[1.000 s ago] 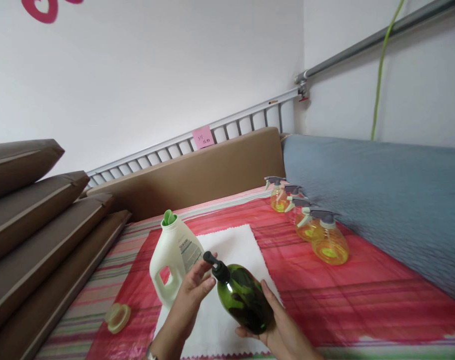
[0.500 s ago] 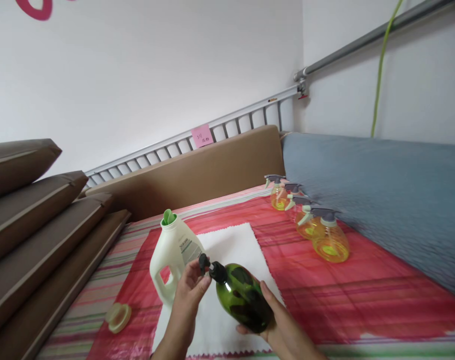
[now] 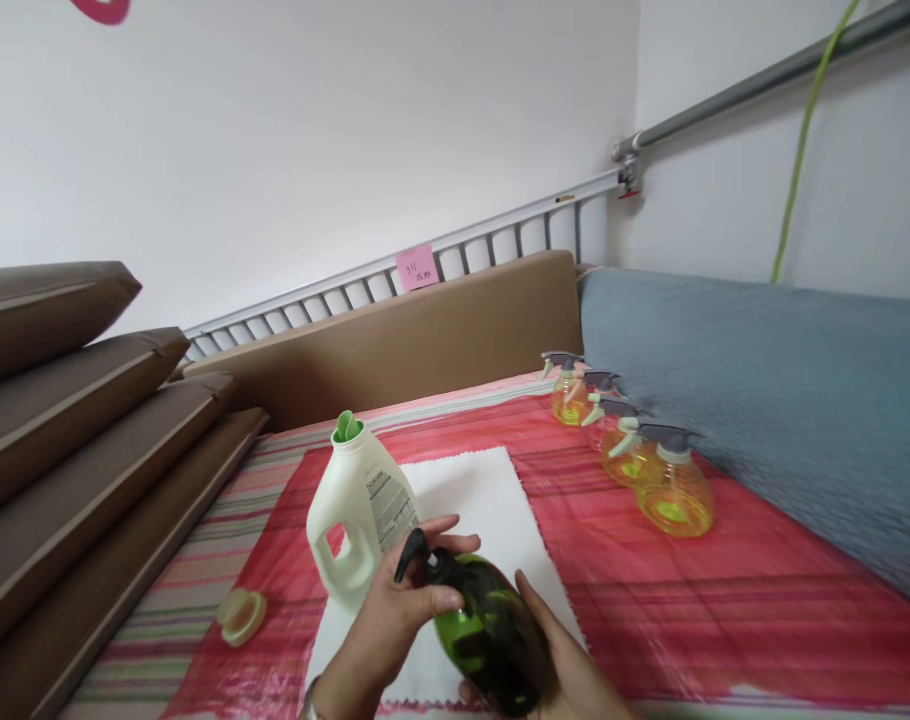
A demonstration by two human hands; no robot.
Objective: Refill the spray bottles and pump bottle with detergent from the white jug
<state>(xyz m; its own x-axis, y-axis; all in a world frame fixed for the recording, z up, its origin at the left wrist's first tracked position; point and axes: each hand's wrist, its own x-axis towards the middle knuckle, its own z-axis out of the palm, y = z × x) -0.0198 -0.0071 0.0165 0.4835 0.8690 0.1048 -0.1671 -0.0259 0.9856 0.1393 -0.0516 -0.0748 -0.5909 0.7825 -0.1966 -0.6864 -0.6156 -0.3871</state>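
A dark green pump bottle (image 3: 492, 630) with a black pump head lies tilted between both hands, its pump toward the upper left. Around its black collar are the thumb and fingers of my left hand (image 3: 402, 600). My right hand (image 3: 564, 650) grips the bottle's lower body from the right. Behind my left hand stands a white jug (image 3: 350, 500) with an open green spout, partly on a white cloth (image 3: 477, 500). A pale round cap (image 3: 243, 617) lies on the red sheet at the left.
Several spray bottles (image 3: 674, 492) with yellow liquid stand in a row at the right, beside a blue-grey padded surface (image 3: 762, 390). Brown cushions (image 3: 87, 440) are stacked at the left. A brown panel (image 3: 425, 340) and a radiator stand at the back.
My left hand has moved from the pump nozzle onto the collar, with its fingers now stretched over it. The bottle sits slightly lower, and the view has shifted a little.
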